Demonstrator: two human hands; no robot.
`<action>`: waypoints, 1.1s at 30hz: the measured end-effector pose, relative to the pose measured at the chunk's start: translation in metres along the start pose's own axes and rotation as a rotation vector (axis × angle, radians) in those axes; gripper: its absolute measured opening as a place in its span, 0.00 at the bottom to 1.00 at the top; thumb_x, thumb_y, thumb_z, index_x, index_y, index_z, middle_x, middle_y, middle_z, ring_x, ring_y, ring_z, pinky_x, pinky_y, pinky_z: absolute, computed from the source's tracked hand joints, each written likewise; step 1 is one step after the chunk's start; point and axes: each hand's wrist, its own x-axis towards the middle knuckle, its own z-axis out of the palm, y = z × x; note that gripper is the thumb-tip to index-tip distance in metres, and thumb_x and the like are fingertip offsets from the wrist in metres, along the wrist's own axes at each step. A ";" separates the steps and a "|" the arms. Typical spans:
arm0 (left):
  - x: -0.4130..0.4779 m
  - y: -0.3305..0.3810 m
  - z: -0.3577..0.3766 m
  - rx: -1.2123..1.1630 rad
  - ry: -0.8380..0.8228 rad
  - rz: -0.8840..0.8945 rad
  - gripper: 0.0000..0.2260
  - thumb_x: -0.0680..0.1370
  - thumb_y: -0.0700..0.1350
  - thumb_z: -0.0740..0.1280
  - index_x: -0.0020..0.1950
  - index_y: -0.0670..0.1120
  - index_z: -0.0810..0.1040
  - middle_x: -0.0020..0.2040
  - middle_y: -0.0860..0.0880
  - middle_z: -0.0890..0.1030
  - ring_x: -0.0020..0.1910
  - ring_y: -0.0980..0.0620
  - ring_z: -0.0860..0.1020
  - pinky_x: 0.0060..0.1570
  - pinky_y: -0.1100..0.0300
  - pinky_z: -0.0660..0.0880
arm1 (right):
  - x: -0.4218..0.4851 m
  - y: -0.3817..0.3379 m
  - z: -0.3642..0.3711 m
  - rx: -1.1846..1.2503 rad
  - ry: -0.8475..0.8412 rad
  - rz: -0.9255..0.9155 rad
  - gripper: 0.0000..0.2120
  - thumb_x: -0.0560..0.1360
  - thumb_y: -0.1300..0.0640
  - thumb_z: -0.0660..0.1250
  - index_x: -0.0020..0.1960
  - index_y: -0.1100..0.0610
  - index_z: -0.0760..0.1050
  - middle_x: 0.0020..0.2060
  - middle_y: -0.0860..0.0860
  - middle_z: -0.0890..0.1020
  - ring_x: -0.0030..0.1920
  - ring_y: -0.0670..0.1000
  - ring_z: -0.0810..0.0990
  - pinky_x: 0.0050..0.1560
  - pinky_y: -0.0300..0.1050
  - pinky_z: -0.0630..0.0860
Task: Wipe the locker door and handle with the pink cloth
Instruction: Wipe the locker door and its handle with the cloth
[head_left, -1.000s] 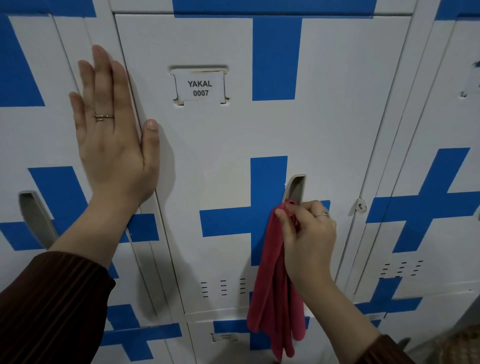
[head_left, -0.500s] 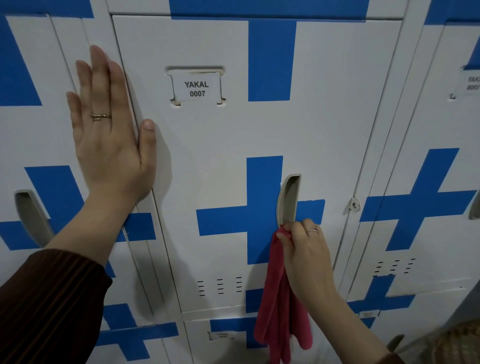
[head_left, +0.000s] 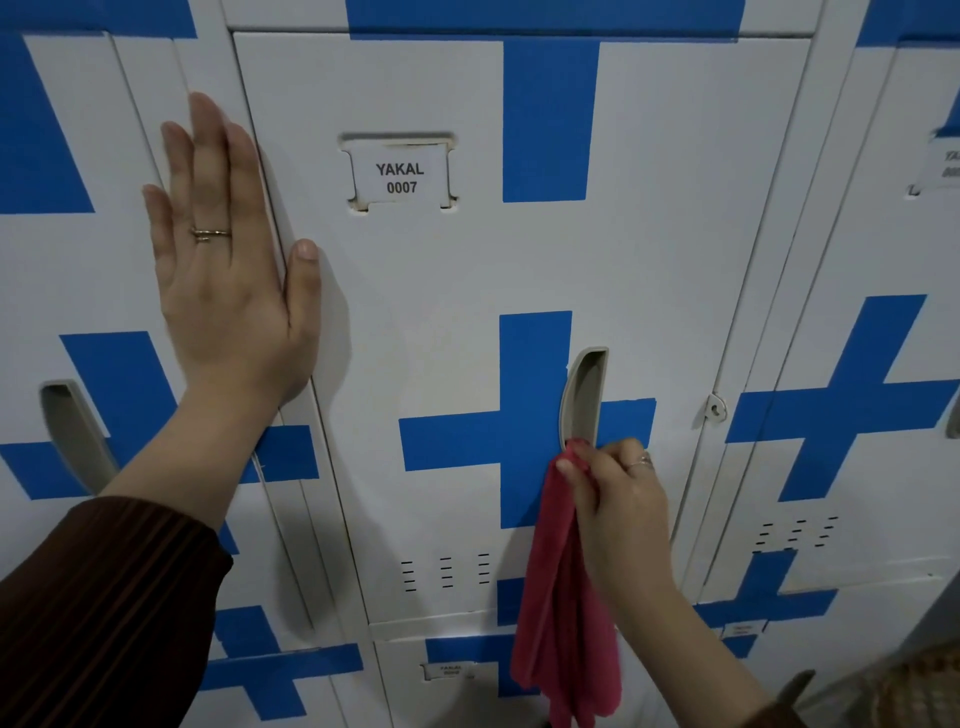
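Observation:
A white locker door (head_left: 441, 291) with blue cross stripes carries a label reading YAKAL 0007. Its grey recessed handle (head_left: 584, 397) sits at mid-height, right of centre. My right hand (head_left: 618, 499) pinches the top of the pink cloth (head_left: 563, 597) and holds it against the lower end of the handle; the rest of the cloth hangs straight down the door. My left hand (head_left: 228, 260) lies flat with straight fingers on the seam at the door's left edge, thumb on the door itself.
More white-and-blue lockers stand on both sides, one with a grey handle (head_left: 78, 436) at the left. A small lock hasp (head_left: 717, 408) sits at the door's right edge. Another locker row runs below. A woven object (head_left: 914, 686) shows at bottom right.
My right hand has slid the cloth down from the upper part of the handle to its lower end. The left hand has stayed flat in place.

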 end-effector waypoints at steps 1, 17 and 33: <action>0.000 0.000 0.000 0.001 0.004 -0.002 0.26 0.81 0.48 0.49 0.74 0.35 0.53 0.74 0.34 0.55 0.74 0.37 0.51 0.73 0.47 0.45 | -0.003 0.000 0.002 -0.069 -0.025 -0.017 0.08 0.68 0.66 0.73 0.47 0.65 0.79 0.33 0.54 0.73 0.32 0.53 0.73 0.31 0.43 0.74; 0.000 0.001 -0.001 0.014 0.000 0.007 0.25 0.81 0.48 0.49 0.74 0.35 0.53 0.74 0.33 0.55 0.74 0.37 0.51 0.73 0.50 0.43 | 0.001 0.008 -0.003 -0.006 -0.116 -0.023 0.05 0.68 0.65 0.73 0.43 0.63 0.79 0.33 0.54 0.77 0.35 0.53 0.74 0.35 0.43 0.71; 0.000 0.001 0.000 0.020 0.003 0.006 0.25 0.81 0.49 0.48 0.74 0.35 0.53 0.74 0.33 0.55 0.74 0.37 0.52 0.72 0.51 0.42 | 0.009 0.004 -0.005 -0.184 -0.132 -0.114 0.09 0.63 0.63 0.77 0.38 0.62 0.77 0.29 0.54 0.78 0.29 0.55 0.75 0.28 0.47 0.73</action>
